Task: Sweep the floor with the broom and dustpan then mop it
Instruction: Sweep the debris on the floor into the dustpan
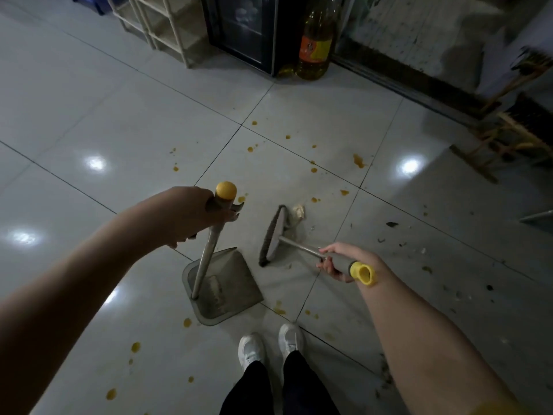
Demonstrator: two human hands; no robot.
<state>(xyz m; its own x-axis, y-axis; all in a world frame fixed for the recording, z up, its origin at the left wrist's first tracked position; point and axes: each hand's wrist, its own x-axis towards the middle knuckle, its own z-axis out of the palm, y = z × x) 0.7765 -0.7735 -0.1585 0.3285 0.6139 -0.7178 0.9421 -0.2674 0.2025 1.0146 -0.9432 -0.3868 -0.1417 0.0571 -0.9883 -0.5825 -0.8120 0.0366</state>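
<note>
- Two holds: left hand (191, 217) wraps fingers (223, 217) round the dustpan (227, 290) handle, right hand (338, 260) round the broom (273, 235).
- Sweeping step; dustpan on the floor (119, 115), wad (299, 211) just beside the broom.
- Next, I judge: drag wad into dustpan.

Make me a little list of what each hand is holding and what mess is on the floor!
left hand: grips the metal pole of the grey square dustpan, just below its yellow cap
right hand: grips the grey handle of the short dark-bristled broom
dustpan: on the pale tiled floor, pale dust inside
broom: head by a crumpled pale paper wad
mess: orange liquid spots; dark scraps at right
</note>
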